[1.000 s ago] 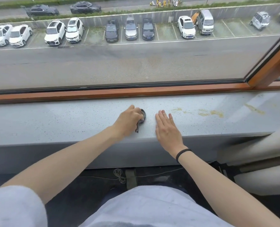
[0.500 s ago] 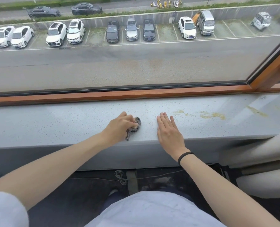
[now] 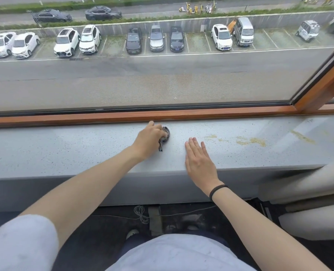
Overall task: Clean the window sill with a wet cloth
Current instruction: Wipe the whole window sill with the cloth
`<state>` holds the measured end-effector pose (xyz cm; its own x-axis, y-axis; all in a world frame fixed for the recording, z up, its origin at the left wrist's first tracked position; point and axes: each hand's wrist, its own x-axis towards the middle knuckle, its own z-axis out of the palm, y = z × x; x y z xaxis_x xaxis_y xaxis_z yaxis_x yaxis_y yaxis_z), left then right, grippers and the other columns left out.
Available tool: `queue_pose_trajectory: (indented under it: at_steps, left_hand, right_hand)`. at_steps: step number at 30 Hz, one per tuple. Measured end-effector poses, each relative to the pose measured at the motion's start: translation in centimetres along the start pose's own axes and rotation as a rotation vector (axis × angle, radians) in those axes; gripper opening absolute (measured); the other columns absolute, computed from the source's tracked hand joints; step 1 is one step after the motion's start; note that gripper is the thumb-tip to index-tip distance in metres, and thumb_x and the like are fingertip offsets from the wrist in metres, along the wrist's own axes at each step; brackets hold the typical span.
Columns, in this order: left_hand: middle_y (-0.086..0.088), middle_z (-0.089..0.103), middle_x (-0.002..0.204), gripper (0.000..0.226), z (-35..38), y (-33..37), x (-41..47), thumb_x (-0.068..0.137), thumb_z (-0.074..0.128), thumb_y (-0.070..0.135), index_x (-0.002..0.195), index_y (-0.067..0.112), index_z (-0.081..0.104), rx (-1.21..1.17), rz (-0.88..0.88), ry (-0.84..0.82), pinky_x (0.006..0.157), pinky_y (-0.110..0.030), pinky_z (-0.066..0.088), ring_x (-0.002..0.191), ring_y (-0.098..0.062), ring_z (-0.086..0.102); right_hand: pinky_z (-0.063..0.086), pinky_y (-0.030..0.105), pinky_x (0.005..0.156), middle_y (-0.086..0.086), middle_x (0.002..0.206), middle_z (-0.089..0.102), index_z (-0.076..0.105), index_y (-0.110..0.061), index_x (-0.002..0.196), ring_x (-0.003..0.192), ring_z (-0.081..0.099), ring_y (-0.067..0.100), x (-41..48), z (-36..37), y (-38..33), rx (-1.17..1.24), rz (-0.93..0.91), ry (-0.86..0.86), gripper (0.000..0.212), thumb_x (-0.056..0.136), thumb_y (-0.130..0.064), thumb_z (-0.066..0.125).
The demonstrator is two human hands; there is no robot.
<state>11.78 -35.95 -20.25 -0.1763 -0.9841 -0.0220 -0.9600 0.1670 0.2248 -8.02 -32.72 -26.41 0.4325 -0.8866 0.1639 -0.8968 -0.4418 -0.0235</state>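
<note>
Grey speckled stone window sill (image 3: 64, 151): runs the full width of the view, directly below the orange-brown wooden window frame (image 3: 123, 116).
Left hand (image 3: 149, 140): on the sill near the frame, knuckles up, fingers curled over the cloth.
Left grip: closed around the small dark patterned cloth (image 3: 165, 136); the wad shows at the fingertips and a short tail hangs out beneath the hand.
Cloth position: on the sill surface, in its far half, touching the stone, just left of the right hand's fingertips.
Right hand (image 3: 198, 161): palm down, flat on the sill near its front edge, fingers straight and close together, pointing toward the glass.
Right grip: fully extended, holding nothing.
Black band (image 3: 217, 190): worn on the right wrist, just off the sill's front edge.
Hand spacing: near each other, not touching.
Yellowish residue patches (image 3: 250, 141): on the sill to the right of the right hand, scattered in several spots toward the right frame corner.
Sill left of the left hand: shows speckle only.
Wetness of the cloth: cannot tell.
White short sleeve (image 3: 19, 245): covers the left upper arm at the lower left.
</note>
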Motion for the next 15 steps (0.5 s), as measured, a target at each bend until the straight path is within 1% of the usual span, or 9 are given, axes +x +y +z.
queue_pose_trajectory:
  at_steps: [2, 3, 5, 7, 8, 10, 12, 14, 15]
  left_hand:
    - [-0.001, 0.054, 0.099, 0.041, -0.3, 2.3, 1.4, 0.082, 0.042, -0.011, 0.107, 0.011, 0.067, 0.077, -0.034, 0.035, 0.059, -0.031, 0.036, 0.098, -0.021, 0.04]
    - [0.0, 0.054, 0.102, 0.039, -0.3, 3.1, 1.4, 0.084, 0.041, -0.01, 0.106, 0.012, 0.065, 0.113, 0.0, 0.024, 0.059, -0.03, 0.035, 0.1, -0.02, 0.04]
    - [0.002, 0.055, 0.111, 0.046, 0.3, 3.1, -0.3, 0.083, 0.04, -0.011, 0.113, 0.015, 0.063, 0.132, 0.162, -0.051, 0.059, -0.028, 0.035, 0.102, -0.02, 0.041]
    - [0.002, 0.057, 0.114, 0.056, 0.2, 1.4, -2.1, 0.08, 0.041, -0.017, 0.117, 0.017, 0.064, 0.068, 0.316, -0.09, 0.059, -0.031, 0.039, 0.102, -0.022, 0.043]
    - [0.002, 0.058, 0.114, 0.057, -0.2, 0.3, -2.3, 0.08, 0.041, -0.018, 0.118, 0.018, 0.065, 0.04, 0.318, -0.087, 0.06, -0.033, 0.043, 0.101, -0.023, 0.044]
    - [0.001, 0.057, 0.111, 0.053, -0.8, -1.3, -0.8, 0.083, 0.04, -0.017, 0.117, 0.015, 0.064, 0.075, 0.203, -0.063, 0.064, -0.038, 0.048, 0.101, -0.022, 0.042]
    - [-0.002, 0.054, 0.106, 0.04, -1.0, -1.0, 1.5, 0.084, 0.04, -0.014, 0.109, 0.009, 0.063, 0.152, 0.089, -0.031, 0.061, -0.033, 0.044, 0.099, -0.021, 0.041]
    - [-0.004, 0.052, 0.106, 0.029, -0.9, 1.5, 2.6, 0.086, 0.041, -0.009, 0.102, 0.007, 0.06, 0.198, 0.058, 0.014, 0.06, -0.029, 0.038, 0.101, -0.021, 0.042]
    - [-0.005, 0.052, 0.108, 0.028, -0.6, 2.4, 2.7, 0.087, 0.042, -0.007, 0.102, 0.007, 0.06, 0.205, 0.078, 0.009, 0.06, -0.029, 0.038, 0.103, -0.022, 0.042]
  right_hand:
    - [0.029, 0.043, 0.113, 0.018, 0.137, 0.051, 0.051, 0.002, 0.131, 0.131, 0.045, 0.028, 0.2, -0.1, 0.6, 0.007, 0.002, 0.002, 0.052, 0.094, -0.02, 0.024]
    - [0.03, 0.044, 0.112, 0.018, 0.136, 0.051, 0.052, 0.003, 0.131, 0.131, 0.046, 0.028, 0.3, -0.2, 0.7, 0.011, 0.006, 0.006, 0.051, 0.094, -0.019, 0.024]
    - [0.031, 0.044, 0.112, 0.019, 0.136, 0.052, 0.052, 0.003, 0.13, 0.131, 0.046, 0.028, 0.4, -0.2, 0.7, 0.022, 0.004, 0.014, 0.051, 0.093, -0.019, 0.025]
    - [0.03, 0.044, 0.112, 0.018, 0.137, 0.051, 0.052, 0.003, 0.131, 0.131, 0.045, 0.028, 0.5, -0.3, 0.7, 0.024, 0.002, 0.008, 0.052, 0.093, -0.02, 0.024]
    - [0.029, 0.044, 0.112, 0.018, 0.137, 0.051, 0.052, 0.002, 0.131, 0.131, 0.045, 0.028, 0.6, -0.2, 0.8, 0.022, -0.001, 0.006, 0.052, 0.093, -0.02, 0.024]
    - [0.029, 0.044, 0.112, 0.018, 0.137, 0.051, 0.052, 0.003, 0.131, 0.131, 0.045, 0.028, 0.6, -0.2, 0.8, 0.012, -0.002, 0.007, 0.052, 0.093, -0.02, 0.024]
    - [0.03, 0.045, 0.112, 0.019, 0.137, 0.051, 0.051, 0.003, 0.132, 0.132, 0.045, 0.028, 0.7, -0.2, 0.8, 0.014, -0.003, 0.004, 0.052, 0.094, -0.02, 0.023]
    - [0.03, 0.045, 0.113, 0.019, 0.138, 0.05, 0.051, 0.003, 0.132, 0.132, 0.044, 0.029, 0.6, 0.0, 1.0, 0.009, -0.005, 0.003, 0.052, 0.094, -0.02, 0.023]
    - [0.031, 0.045, 0.112, 0.019, 0.138, 0.05, 0.051, 0.003, 0.132, 0.132, 0.044, 0.029, 0.6, 0.0, 0.9, 0.005, -0.005, 0.005, 0.052, 0.093, -0.019, 0.024]
